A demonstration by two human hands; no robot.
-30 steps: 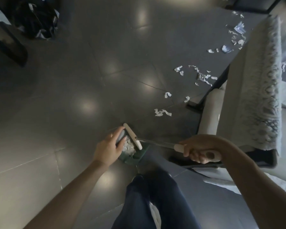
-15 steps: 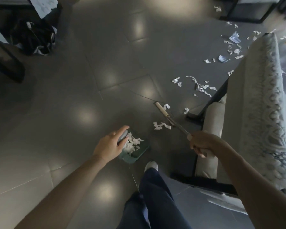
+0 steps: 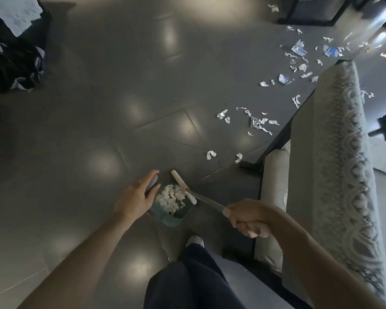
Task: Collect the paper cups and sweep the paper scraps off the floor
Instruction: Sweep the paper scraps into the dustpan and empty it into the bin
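1. In the head view, low in the centre of the frame, our left hand (image 3: pixel 136 198) grips the handle of the green dustpan (image 3: pixel 170 208), fingers curled over it, pan resting on the grey floor (image 3: pixel 98 97).
2. Our right hand (image 3: pixel 251 219) is wrapped tight round the handle of the small broom (image 3: pixel 184 189), whose pale head lies across the pan's mouth.
3. Half a second ago the broom head was out on the floor beside a scrap cluster; now it is back at the pan, that cluster is gone from the tiles, and the white heap in the pan (image 3: pixel 169 197) looks fuller. We judge one more stroke done.
4. Many paper scraps (image 3: pixel 254 121) remain, trailing from right of centre to the upper right beside the sofa (image 3: pixel 334 152), with crumpled bluish pieces (image 3: pixel 298 49) that may be cups; we cannot tell.
5. No brand, label or writing is legible anywhere.
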